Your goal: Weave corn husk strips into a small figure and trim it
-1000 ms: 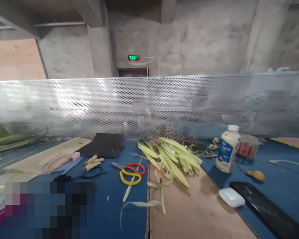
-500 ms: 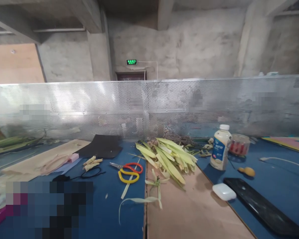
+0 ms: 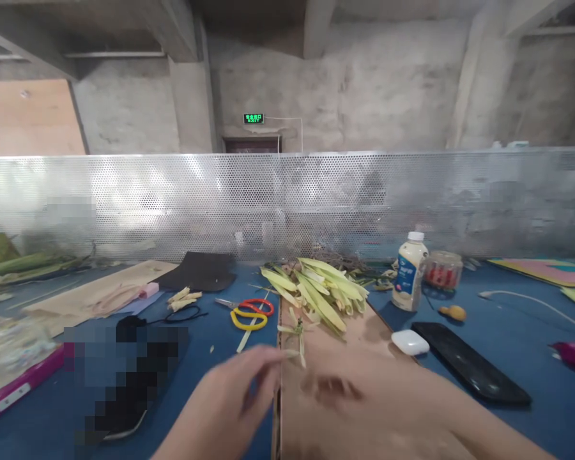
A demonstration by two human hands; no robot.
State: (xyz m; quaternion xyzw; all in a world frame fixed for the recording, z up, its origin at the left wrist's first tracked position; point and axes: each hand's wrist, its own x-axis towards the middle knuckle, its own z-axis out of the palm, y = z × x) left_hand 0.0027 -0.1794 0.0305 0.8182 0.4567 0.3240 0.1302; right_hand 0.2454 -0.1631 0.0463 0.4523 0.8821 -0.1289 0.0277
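Note:
My left hand (image 3: 242,390) reaches in from the bottom, thumb and fingers curled together at a narrow pale corn husk strip (image 3: 291,353). That strip belongs to a small tied husk piece (image 3: 299,329) with several thin arms, lying on the brown board (image 3: 311,441). Most of the strip is hidden behind the hand. My right hand (image 3: 364,383) is smeared by motion over the board, just right of the tied piece, and its fingers are not clear. Beyond both hands lies a pile of pale green corn husks (image 3: 323,294).
Scissors (image 3: 248,313) with red and yellow handles lie left of the board. To the right are a white-capped bottle (image 3: 409,275), a clear jar (image 3: 443,271), a white case (image 3: 411,342), a black phone (image 3: 472,364) and a small gourd (image 3: 452,312). A perforated metal divider (image 3: 182,211) stands behind.
Both hands have come into view from the bottom edge, over the board and the husk strip. The view has shifted slightly, bringing a magenta item in at the right edge.

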